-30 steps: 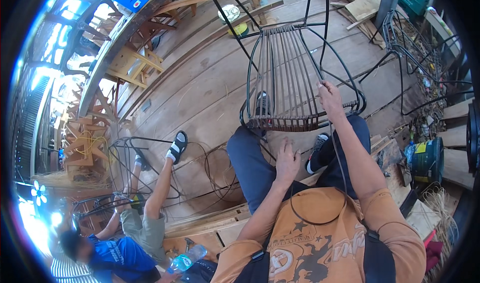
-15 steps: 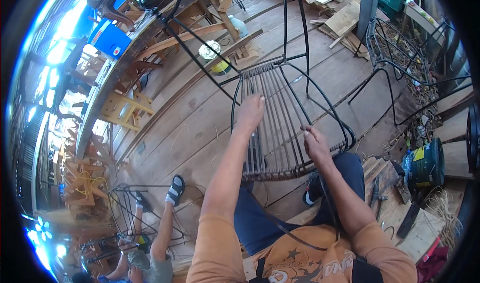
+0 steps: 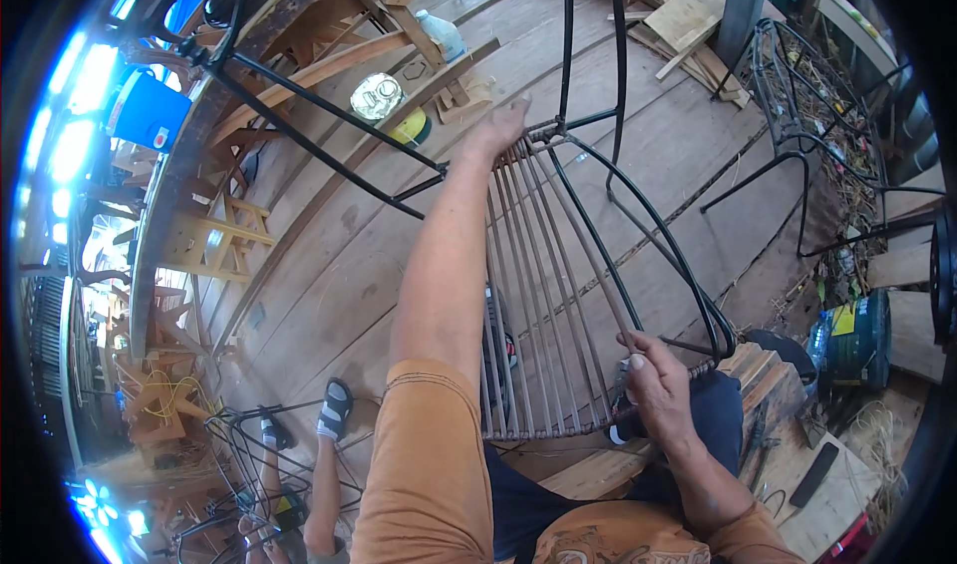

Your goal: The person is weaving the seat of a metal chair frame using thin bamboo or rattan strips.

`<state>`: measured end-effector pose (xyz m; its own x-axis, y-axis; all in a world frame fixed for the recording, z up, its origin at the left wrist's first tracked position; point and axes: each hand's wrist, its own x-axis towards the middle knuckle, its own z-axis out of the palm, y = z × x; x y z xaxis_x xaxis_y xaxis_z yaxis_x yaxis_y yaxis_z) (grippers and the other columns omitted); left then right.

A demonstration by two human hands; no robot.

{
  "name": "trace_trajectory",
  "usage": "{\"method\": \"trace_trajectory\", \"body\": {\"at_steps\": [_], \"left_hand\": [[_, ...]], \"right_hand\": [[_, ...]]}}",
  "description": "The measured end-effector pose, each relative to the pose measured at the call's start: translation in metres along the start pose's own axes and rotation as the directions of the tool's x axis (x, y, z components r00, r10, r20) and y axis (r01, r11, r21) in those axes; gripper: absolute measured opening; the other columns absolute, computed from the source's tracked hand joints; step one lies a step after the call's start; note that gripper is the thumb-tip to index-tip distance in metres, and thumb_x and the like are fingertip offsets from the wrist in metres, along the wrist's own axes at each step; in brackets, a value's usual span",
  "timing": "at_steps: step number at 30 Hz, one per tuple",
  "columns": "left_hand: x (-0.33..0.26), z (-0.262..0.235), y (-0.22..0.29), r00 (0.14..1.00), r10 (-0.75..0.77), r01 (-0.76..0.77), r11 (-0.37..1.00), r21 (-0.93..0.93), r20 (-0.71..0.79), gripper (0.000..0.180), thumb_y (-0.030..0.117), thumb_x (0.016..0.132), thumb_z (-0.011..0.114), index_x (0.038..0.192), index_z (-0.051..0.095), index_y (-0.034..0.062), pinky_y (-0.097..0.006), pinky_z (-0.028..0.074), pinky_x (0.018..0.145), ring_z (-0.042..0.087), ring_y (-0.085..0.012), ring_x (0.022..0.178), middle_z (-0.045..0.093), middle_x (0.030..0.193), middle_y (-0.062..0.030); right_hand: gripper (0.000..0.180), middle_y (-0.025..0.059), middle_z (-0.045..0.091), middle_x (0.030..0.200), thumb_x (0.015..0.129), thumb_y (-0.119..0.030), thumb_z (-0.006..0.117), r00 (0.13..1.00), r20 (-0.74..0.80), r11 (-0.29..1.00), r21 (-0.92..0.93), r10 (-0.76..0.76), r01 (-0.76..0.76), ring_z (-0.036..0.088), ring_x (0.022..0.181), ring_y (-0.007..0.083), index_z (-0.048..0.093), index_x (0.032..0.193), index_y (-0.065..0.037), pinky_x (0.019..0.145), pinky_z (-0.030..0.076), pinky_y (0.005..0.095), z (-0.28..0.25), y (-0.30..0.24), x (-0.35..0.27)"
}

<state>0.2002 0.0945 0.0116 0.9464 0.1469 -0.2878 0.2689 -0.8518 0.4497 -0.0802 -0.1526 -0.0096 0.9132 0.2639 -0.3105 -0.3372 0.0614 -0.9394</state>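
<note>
A black metal chair frame [image 3: 713, 310] stands tilted in front of me. Brown cord strands [image 3: 538, 295] run lengthwise across its seat, from the far rail [image 3: 543, 130] to the wrapped front rail [image 3: 558, 431]. At the far rail, my left hand [image 3: 498, 130] is closed by the strand ends; what it grips is hidden and its fingertips are blurred. My right hand [image 3: 656, 384], above the front rail's right end, pinches the outermost cord, which stretches taut back toward the far rail.
Another bare metal frame [image 3: 788, 155] stands at right, near wood boards [image 3: 693, 25]. A dark bucket [image 3: 857, 340] sits beyond the plank bench [image 3: 827, 484]. Left of the chair are a tin [image 3: 377, 95] and a blue cooler [image 3: 150, 110]. Another person's legs [image 3: 327, 464] show at lower left.
My left hand has moved from mid-seat away to the far rail. My right hand has come nearer, drawing the cord along the seat's right side. The view has shifted and the chair sits closer.
</note>
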Motion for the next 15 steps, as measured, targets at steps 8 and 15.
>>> {"method": "trace_trajectory", "body": {"at_steps": [8,15], "left_hand": [[0.051,0.01,-0.048,0.996,0.067,-0.054,0.981,-0.187,0.064,0.075,0.059,0.089,0.026,0.124,0.05,-0.0026,-0.04,0.027,0.105,0.036,-0.0345,0.128,0.045,0.132,-0.0226],[0.038,0.013,-0.048,0.998,-0.031,0.042,0.975,-0.218,0.054,0.072,0.059,0.087,0.034,0.122,0.054,0.0,-0.037,0.031,0.102,0.045,-0.032,0.121,0.049,0.13,-0.0187]], "right_hand": [[0.029,-0.0003,0.039,0.059,0.093,-0.014,0.044,0.989,0.099,0.836,0.527,0.113,-0.149,0.033,0.047,0.0066,0.047,0.118,0.001,0.044,0.03,0.0209,-0.012,-0.032,0.012],[0.027,0.0024,0.048,0.07,0.091,-0.008,0.041,0.979,0.202,0.974,0.222,-0.014,-0.032,0.044,0.059,0.0084,0.048,0.115,0.001,0.057,0.04,0.0229,0.007,-0.054,0.056]]}}
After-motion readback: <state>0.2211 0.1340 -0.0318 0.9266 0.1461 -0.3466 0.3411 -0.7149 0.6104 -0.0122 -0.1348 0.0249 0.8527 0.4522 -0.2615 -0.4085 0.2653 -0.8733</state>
